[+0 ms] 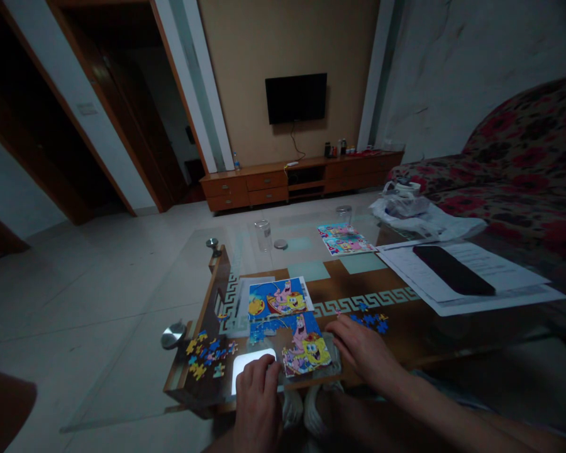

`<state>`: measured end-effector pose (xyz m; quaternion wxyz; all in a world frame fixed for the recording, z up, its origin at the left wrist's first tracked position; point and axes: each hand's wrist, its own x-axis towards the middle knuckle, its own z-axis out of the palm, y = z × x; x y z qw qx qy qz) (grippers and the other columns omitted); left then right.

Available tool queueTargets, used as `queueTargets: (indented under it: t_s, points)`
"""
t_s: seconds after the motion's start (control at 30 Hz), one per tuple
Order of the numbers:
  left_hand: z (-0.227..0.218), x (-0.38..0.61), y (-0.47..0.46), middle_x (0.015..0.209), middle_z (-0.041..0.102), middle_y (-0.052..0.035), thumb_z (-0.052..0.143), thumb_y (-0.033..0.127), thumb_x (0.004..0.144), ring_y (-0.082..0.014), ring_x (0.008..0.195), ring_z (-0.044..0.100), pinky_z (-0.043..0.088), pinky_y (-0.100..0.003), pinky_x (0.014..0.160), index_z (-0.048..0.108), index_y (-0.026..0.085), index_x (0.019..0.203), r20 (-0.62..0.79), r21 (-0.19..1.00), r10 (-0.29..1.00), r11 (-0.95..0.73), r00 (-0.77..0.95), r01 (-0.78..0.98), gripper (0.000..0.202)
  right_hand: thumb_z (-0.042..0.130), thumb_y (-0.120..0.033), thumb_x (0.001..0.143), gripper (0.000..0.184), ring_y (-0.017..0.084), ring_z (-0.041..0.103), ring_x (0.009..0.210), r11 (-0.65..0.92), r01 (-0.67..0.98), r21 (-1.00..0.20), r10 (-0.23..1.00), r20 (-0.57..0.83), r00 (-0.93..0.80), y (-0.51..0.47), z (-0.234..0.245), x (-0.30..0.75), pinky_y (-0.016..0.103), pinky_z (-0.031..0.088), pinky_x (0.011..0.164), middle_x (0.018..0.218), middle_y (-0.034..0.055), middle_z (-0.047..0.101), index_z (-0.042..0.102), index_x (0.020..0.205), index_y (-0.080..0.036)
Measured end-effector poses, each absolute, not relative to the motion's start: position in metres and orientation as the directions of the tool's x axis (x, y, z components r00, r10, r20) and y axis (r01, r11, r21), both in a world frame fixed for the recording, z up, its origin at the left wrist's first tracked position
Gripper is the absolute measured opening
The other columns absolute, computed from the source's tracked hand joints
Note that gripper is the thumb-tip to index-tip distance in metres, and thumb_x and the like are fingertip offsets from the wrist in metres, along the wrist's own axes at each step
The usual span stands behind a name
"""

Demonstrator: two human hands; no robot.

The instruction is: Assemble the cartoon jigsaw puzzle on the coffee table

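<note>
Jigsaw pieces [210,355], light, thin card, lie loose left of your half-built cartoon puzzle [306,352]; lift them by their edges. Your right hand [358,349] rests beside it, fingers open; your left hand [257,402] curls at a lit white panel [252,368], grip unclear.

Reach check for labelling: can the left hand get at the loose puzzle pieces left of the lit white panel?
Probably yes. The left hand rests at the lit white panel, and the loose puzzle pieces lie just beside it. Nothing appears to stand between them.
</note>
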<state>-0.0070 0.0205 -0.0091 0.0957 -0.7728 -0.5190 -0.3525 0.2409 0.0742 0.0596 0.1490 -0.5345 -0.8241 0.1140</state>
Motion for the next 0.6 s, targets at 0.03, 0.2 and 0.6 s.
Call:
queueTargets:
  t_s: [0.03,0.2,0.6]
  points:
    - [-0.0096,-0.007,0.0202,0.11,0.062,-0.008,0.047,-0.002,0.063,-0.0246,0.096,0.051,0.039,-0.035,0.08,0.06,0.019,0.109,0.649,0.228,0.73,-0.454,0.213,0.861,0.052,0.046,-0.007,0.089,0.024,0.024,0.06,0.095,0.403,0.847,-0.347,0.915,0.121,-0.386,0.0743,0.06,0.2408,0.037,0.049,0.081,0.103,0.0101,0.058,0.061,0.105,-0.016]
    - [-0.0093,-0.0055,0.0192,0.109,0.062,-0.0072,0.045,-0.002,0.065,-0.0242,0.096,0.051,0.037,-0.035,0.081,0.06,0.02,0.104,0.659,0.261,0.725,-0.47,0.201,0.843,0.048,0.045,-0.008,0.09,0.024,0.023,0.06,0.093,0.393,0.852,-0.346,0.919,0.108,-0.379,0.0738,0.0621,0.2398,0.035,0.05,0.079,0.102,0.0101,0.058,0.062,0.105,-0.016]
    - [-0.0089,-0.0043,0.0199,0.109,0.062,-0.0083,0.043,-0.002,0.066,-0.0247,0.097,0.05,0.038,-0.036,0.081,0.059,0.018,0.105,0.663,0.261,0.724,-0.461,0.189,0.848,0.046,0.044,-0.009,0.09,0.024,0.026,0.06,0.099,0.41,0.851,-0.328,0.912,0.144,-0.384,0.0747,0.0552,0.2418,0.039,0.05,0.083,0.105,0.0116,0.061,0.062,0.105,-0.016]
